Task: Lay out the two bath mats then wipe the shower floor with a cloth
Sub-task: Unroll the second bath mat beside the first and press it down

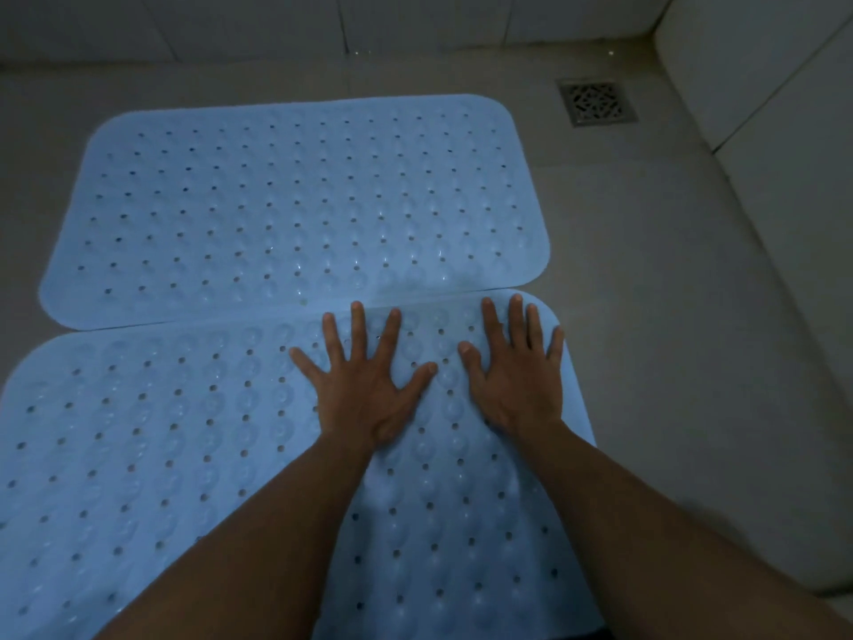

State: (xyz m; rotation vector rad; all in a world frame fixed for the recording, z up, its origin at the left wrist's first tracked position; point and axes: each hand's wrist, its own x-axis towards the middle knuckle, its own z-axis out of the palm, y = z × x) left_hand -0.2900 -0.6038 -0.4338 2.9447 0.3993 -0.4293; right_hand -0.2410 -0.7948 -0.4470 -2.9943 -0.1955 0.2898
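Two light blue rubber bath mats with rows of small holes lie flat on the grey shower floor (646,251). The far mat (286,196) sits toward the back wall. The near mat (138,455) lies in front of it, and their long edges meet. My left hand (364,390) presses flat on the near mat close to its far edge, fingers spread. My right hand (517,376) presses flat beside it, near the mat's far right corner. No cloth is in view.
A square metal drain grate (596,103) sits in the floor at the back right. A tiled wall (323,25) runs along the back, and a pale tiled wall (784,154) rises on the right.
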